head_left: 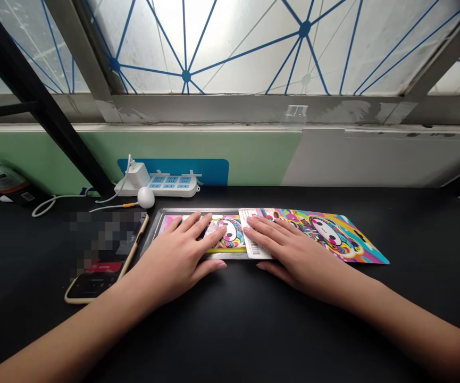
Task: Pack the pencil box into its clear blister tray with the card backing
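Note:
My left hand (182, 255) lies flat with fingers spread on a clear plastic pack (161, 223) that holds a colourful cartoon item. My right hand (289, 250) lies flat, fingers stretched, on a colourful cartoon card (345, 234) with a white barcode strip (253, 247) at its left end. The card overlaps the right end of the plastic pack. Both lie on a black table (230, 330). Neither hand grips anything.
A phone (102, 266) in a pale case lies left of the pack. Behind it are a white power strip (169, 185) with a charger and cables, and a small white ball (145, 197). A bottle (2, 181) lies at the far left by a black frame post.

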`<state>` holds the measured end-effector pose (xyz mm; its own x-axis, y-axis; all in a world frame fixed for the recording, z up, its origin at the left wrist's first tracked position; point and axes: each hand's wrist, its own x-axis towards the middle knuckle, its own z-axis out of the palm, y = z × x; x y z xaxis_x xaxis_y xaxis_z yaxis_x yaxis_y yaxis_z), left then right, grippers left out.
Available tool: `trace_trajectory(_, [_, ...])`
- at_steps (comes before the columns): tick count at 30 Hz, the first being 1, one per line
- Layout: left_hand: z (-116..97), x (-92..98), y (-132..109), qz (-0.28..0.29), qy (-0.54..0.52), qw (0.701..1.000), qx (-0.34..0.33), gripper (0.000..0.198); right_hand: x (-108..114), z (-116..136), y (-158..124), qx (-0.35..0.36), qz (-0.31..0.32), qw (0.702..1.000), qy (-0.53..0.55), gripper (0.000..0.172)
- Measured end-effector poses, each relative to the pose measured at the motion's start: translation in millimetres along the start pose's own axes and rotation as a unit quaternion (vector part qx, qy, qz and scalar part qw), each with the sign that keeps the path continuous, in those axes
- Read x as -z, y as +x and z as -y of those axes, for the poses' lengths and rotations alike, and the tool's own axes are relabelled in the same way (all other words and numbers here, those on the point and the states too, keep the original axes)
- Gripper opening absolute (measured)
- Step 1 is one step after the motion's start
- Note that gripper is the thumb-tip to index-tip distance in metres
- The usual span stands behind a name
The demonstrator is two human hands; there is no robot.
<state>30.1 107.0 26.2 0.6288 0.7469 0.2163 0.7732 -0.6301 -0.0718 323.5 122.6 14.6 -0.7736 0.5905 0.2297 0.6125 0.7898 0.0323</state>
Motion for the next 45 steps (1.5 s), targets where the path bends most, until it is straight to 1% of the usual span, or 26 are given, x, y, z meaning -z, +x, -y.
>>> trace_trajectory(5, [9.0,7.4,0.3,0.0,-0.018,1.0,0.01,0.057,2.5,-9.9,-4.8,0.003,0.005,1.0,0.023,0.056])
trace_trajectory(11, [16.5,7.1,2.7,-0.005,-0.056,0.998,0.028,0.051,5.5,-18.7,-11.5,-0.015,0.014,1.0,0.023,0.06])
trace_trajectory(13, [19.3,6.5,3.2,0.0,-0.076,0.996,0.041,0.051,6.3,-22.5,-13.9,-0.016,0.016,1.0,0.02,0.064])
trace_trajectory(17, [27.8,5.3,3.3,0.022,-0.097,0.992,0.079,0.053,9.1,-36.1,-19.4,-0.022,0.022,1.0,0.003,0.08])
trace_trajectory(20, [35.9,5.7,3.1,0.032,-0.095,0.993,0.064,0.054,18.8,-49.9,-24.7,-0.025,0.009,0.999,-0.032,0.083])
trace_trajectory(23, [40.5,6.9,2.7,0.036,-0.081,0.996,0.034,0.053,39.2,-54.2,-28.0,-0.025,-0.028,0.997,-0.073,0.08])
trace_trajectory(25, [40.1,7.4,2.5,0.037,-0.066,0.997,0.03,0.053,54.5,-43.1,-26.9,-0.028,-0.068,0.993,-0.095,0.079])
trace_trajectory(26, [38.9,7.6,2.5,0.035,-0.058,0.997,0.03,0.052,60.5,-32.2,-25.4,-0.028,-0.087,0.991,-0.101,0.079])
trace_trajectory(28, [35.5,8.0,2.9,0.028,-0.047,0.998,0.028,0.051,65.4,0.1,-21.2,-0.01,-0.103,0.99,-0.098,0.076])
trace_trajectory(29, [33.6,8.3,3.2,0.025,-0.045,0.998,0.028,0.05,63.2,20.2,-19.0,0.009,-0.102,0.99,-0.097,0.073])
trace_trajectory(31, [29.5,9.3,3.7,0.024,-0.046,0.998,0.032,0.048,49.8,63.4,-14.9,0.049,-0.095,0.99,-0.096,0.061])
trace_trajectory(33, [25.3,10.7,4.0,0.03,-0.055,0.997,0.043,0.045,28.0,102.8,-10.3,0.083,-0.068,0.991,-0.083,0.049])
trace_trajectory(34, [23.2,11.2,4.1,0.031,-0.06,0.997,0.047,0.044,16.7,118.4,-7.2,0.088,-0.066,0.991,-0.073,0.045])
trace_trajectory(35, [20.9,11.5,4.1,0.032,-0.065,0.996,0.048,0.044,6.6,130.5,-3.1,0.078,-0.083,0.991,-0.066,0.041])
trace_trajectory(36, [18.7,11.5,4.1,0.032,-0.069,0.996,0.045,0.044,-1.3,138.9,2.0,0.085,-0.093,0.991,-0.053,0.04])
trace_trajectory(38, [14.1,11.0,4.1,0.028,-0.065,0.997,0.028,0.046,-8.6,145.4,15.7,0.082,-0.052,0.995,-0.001,0.044])
trace_trajectory(40, [9.9,10.2,4.2,0.023,-0.052,0.998,0.01,0.049,-6.3,142.4,31.9,0.078,-0.001,0.994,0.072,0.049])
trace_trajectory(42, [6.7,9.6,4.5,0.018,-0.038,0.999,-0.002,0.052,-0.3,135.4,46.6,0.079,0.039,0.985,0.151,0.05])
trace_trajectory(45, [5.0,8.8,5.1,0.014,-0.032,0.999,-0.019,0.053,3.8,126.3,58.6,0.086,0.06,0.966,0.238,0.044])
